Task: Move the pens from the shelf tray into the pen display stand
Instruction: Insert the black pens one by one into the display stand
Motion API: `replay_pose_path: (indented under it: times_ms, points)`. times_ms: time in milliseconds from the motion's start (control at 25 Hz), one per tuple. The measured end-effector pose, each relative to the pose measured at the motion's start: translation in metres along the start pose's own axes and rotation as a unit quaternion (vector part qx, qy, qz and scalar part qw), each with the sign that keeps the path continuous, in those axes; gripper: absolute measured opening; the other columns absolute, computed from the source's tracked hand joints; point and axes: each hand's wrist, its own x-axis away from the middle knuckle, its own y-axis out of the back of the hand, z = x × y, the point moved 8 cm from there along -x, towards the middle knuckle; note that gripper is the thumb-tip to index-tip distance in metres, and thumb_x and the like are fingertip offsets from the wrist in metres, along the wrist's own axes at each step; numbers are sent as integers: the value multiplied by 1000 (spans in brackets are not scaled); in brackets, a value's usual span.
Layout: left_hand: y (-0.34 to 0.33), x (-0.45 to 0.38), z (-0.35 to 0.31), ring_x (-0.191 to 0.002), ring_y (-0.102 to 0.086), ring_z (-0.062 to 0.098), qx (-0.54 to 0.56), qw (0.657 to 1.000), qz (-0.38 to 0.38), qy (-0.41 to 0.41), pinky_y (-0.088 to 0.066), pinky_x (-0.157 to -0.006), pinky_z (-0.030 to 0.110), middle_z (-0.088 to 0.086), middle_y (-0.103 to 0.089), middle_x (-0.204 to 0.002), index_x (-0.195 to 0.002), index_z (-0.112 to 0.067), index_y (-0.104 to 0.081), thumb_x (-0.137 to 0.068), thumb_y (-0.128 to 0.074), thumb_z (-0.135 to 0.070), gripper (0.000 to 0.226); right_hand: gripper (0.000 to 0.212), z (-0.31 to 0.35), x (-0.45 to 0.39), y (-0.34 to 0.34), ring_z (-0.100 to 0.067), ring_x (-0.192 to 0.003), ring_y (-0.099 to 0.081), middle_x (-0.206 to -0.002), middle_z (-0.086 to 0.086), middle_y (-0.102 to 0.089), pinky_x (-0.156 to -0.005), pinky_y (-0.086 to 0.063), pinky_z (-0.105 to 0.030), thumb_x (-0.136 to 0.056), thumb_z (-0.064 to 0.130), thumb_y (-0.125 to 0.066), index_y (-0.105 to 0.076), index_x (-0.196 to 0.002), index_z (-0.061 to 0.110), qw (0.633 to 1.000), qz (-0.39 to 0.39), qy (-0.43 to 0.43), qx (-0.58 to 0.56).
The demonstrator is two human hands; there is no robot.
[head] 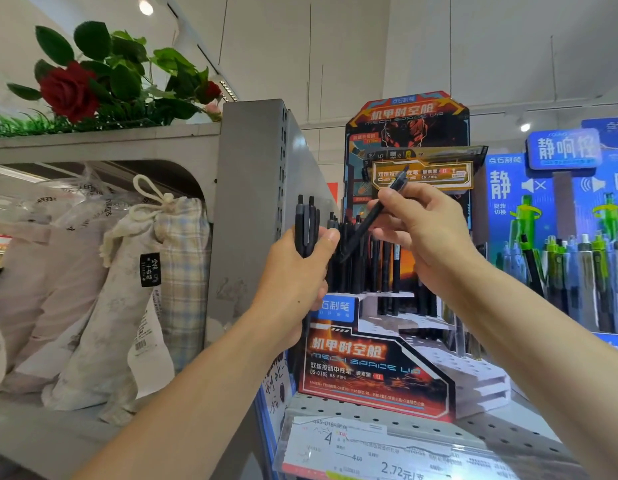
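left hand [293,271] raised in front of the stand's left edge, fingers curled tight around a bunch of black pens [307,230], clicker ends up, upright. right hand [422,230] a little higher and to the right, thumb and fingers pinching one black pen [373,216], tilted, tip down-left, top end up-right. tip just above the pens already standing in the stand [380,362], at its back rows; cannot tell if touching them. standing pens [370,258] packed close at the upper steps, upright. lower white steps [474,372] at the front right with open holes, free room there. stand on a perforated shelf [508,431], near its front edge, price label strip [370,455] below. grey shelf post [252,202] just beside the left hand, narrow gap between post and stand. blue display [557,237] with green and grey pens just to the right of the stand, close behind the right wrist. left of the post, cloth bags [127,289] on another shelf, red rose [68,91] on top. shelf tray not seen.
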Motion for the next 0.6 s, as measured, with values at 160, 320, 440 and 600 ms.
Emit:
replay_pose_path:
  times_ms: [160,320,440,600]
  points:
    - [3,-4,0,-42,-36,4,6,1000,-16,17,-33,-37,17,-9,-42,-48,-136,-15,-46,-95,-55,-54,57,15,-4,1,-1,-18,-74,-77,-89,-6,-78,-69,-64,-35,-94,17,-71,-66,-107,11,996,12,19,86]
    - [0,-7,-1,-45,-36,4,40,999,-19,23,-35,-37,18,-5,-42,-58,-137,-12,-45,-102,-51,-38,44,18,-7,3,-7,-22,-77,-76,-93,-9,-76,-69,-64,-37,-92,18,-73,-66,-106,12,992,26,27,122]
    - [1,-7,-10,-47,-40,4,13,999,-16,-36,-37,-41,18,-3,-49,-67,-119,-15,-55,-104,-49,-32,24,16,-10,5,-11,-23,-77,-76,-94,-9,-76,-66,-64,-34,-91,18,-73,-66,-104,13,990,34,26,137]
    - [6,-8,-16,-50,-54,6,-19,997,-24,-67,-48,-52,21,-2,-62,-68,-136,-11,-50,-103,-50,-35,40,16,-9,5,-12,-22,-75,-75,-92,-8,-75,-64,-62,-30,-91,19,-74,-66,-104,13,988,39,28,148]
